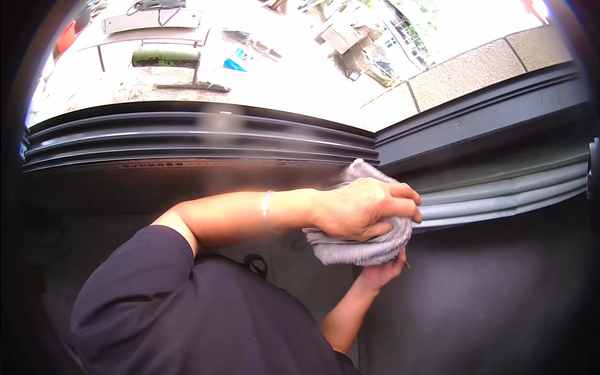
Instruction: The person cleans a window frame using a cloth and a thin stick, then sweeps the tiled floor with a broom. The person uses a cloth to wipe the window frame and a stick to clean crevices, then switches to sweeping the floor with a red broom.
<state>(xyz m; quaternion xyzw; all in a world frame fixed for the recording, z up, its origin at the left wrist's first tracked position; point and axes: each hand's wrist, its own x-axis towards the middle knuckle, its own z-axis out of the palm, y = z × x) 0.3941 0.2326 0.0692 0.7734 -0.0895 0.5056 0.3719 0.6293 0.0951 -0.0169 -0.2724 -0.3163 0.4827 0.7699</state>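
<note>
The dark window-frame rails (pixel 200 140) run across above both hands, and the grey track ridges (pixel 500 194) on the right lie just beside the grey cloth (pixel 362 247), walling that side. The left hand (pixel 365 209) and right hand (pixel 384 270) crowd the corner where the rails meet. The dark wall panel (pixel 487 294) below right is bare, leaving room there

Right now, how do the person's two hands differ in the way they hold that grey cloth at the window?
The left hand lies on top of the grey cloth, knuckles up and in full view; the right hand is underneath, mostly hidden by the cloth. The left forearm crosses the picture sideways and wears a thin bracelet; the right forearm rises from below, with no bracelet in view. Both hands grip the same cloth by the dark window frame.
</note>
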